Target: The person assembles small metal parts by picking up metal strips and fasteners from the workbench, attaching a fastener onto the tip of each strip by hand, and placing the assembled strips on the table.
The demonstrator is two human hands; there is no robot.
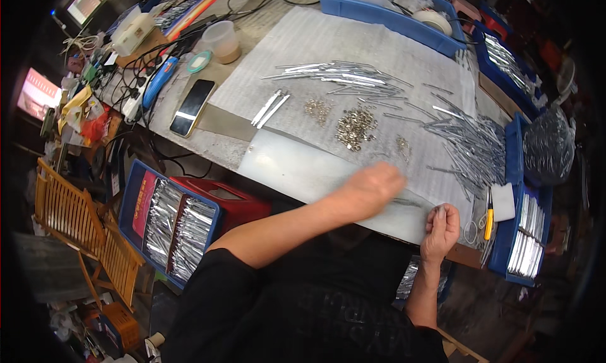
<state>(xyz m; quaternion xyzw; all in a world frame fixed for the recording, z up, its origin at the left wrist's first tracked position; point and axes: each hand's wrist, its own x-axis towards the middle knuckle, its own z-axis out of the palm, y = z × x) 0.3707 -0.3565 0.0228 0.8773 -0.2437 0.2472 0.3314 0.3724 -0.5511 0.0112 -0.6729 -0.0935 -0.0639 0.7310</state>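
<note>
My left hand reaches across a whitish plastic board at the table's near edge, its fingers curled together. At the board's right end, my right hand is closed in a pinch. What either hand holds is too small or hidden to make out. A thin dark strip lies on the board between them. Beyond my left hand sit a heap of small brass-coloured metal pieces, a paler small heap and a few loose bits. Slim silvery metal strips lie behind, with a larger grey pile to the right.
A blue tray stands at the back. Blue bins of metal strips flank the right edge, near a yellow-handled tool. Leftward are a phone, a plastic cup and cables. Another filled blue bin sits low at left.
</note>
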